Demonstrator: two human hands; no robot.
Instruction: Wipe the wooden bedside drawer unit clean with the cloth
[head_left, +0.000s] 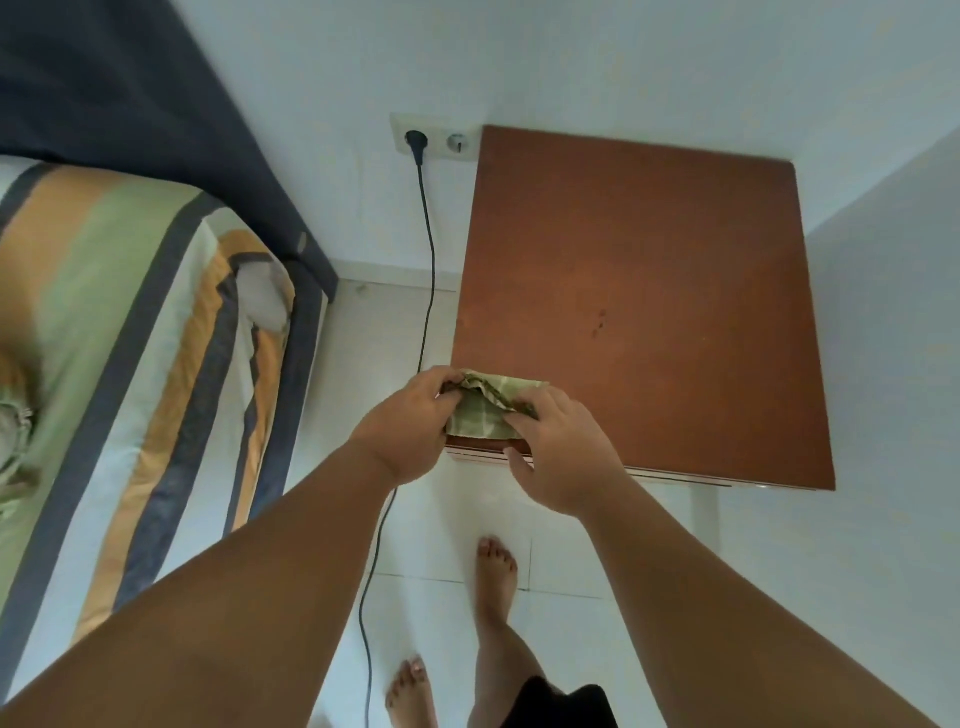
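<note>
The left hand (410, 423) and the right hand (563, 457) both pinch the green cloth (480, 415), bunched up between them. The cloth sits on the front left corner of the wooden drawer unit (639, 280). A black cable (427, 260) hangs just beside the unit's left edge.

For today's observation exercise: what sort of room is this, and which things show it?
Probably a bedroom: a bed with green, orange and navy striped bedding stands near a brown wooden bedside drawer unit against the white wall.

Crumpled green cloth (483, 410) on drawer unit (639, 312) corner
</note>
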